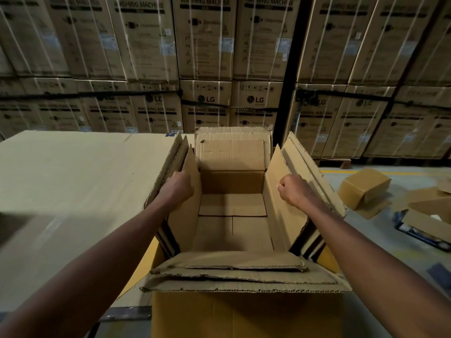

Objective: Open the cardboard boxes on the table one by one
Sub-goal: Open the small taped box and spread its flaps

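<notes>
The big cardboard box (234, 215) sits open right in front of the person, at the edge of the table (73, 179). Nothing lies inside it. The left hand (179, 189) has its grip closed on the left flap (183, 172). The right hand (294, 191) has its grip closed on the right flap (283, 181). A small box (363, 189) lies on the floor (380, 240) to the right. Tall stacked boxes (207, 57) stand behind.

An open cardboard box (231, 215) stands at the surface's (73, 179) right edge; stacked cartons (207, 45) rise behind, smaller boxes (363, 189) (on the floor) lie right.
</notes>
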Demonstrator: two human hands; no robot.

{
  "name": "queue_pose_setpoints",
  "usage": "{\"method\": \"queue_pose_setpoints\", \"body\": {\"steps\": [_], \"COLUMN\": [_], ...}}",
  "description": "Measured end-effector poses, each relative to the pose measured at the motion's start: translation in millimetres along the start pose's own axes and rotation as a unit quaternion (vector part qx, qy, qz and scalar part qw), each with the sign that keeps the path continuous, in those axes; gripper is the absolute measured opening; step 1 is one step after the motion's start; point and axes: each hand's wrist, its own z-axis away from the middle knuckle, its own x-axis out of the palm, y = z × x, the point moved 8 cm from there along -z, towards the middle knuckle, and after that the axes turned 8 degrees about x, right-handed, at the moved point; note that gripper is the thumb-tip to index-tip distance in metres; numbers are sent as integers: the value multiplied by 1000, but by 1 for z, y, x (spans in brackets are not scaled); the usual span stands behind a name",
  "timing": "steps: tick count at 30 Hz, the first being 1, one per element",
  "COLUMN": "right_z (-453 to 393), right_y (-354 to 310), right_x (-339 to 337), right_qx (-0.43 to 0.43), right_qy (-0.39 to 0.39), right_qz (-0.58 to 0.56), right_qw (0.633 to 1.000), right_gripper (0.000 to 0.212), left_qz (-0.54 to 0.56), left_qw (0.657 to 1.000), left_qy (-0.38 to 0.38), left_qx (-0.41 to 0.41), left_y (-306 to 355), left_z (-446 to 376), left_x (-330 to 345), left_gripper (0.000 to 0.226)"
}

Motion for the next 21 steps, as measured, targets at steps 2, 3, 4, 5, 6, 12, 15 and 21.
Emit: {"method": "queue_pose_setpoints", "body": {"steps": [2,3,4,5,6,12,15,21], "right_z": [5,8,10,12,13,22,23,34], "right_y": [-2,-3,-5,-8,-12,-8,2,4], "right_x": [-4,-6,-9,-11,-15,-26,-24,-26], "right_qx": [-10,-16,-24,-33,-45,-56,-56,-51], "right_qy": [11,13,17,26,46,87,89,87], "right_qz": [26,40,64,105,157,262,257,239], "right_qw": [1000,999,998,994,986,959,961,966], "right_gripper": [33,30,27,23,21,13,12,16], "left_qz": [-37,-67,-111,-157,-189,-222,-222,-202], "left_qw": [999,997,992,985,979,971,972,977], "left_qy": [16,22,27,30,34,3,-5,-8], "left_qx": [17,31,46,61,76,90,73,62], "left_y": [6,10,14,18,21,15,9,5], "left_z": [4,4,5,4,4,9,13,15], "left_x": [-4,-6,-9,-10,-12,-5,-7,-6], "left_gripper": [18,15,13,11,12,26,31,27]}}
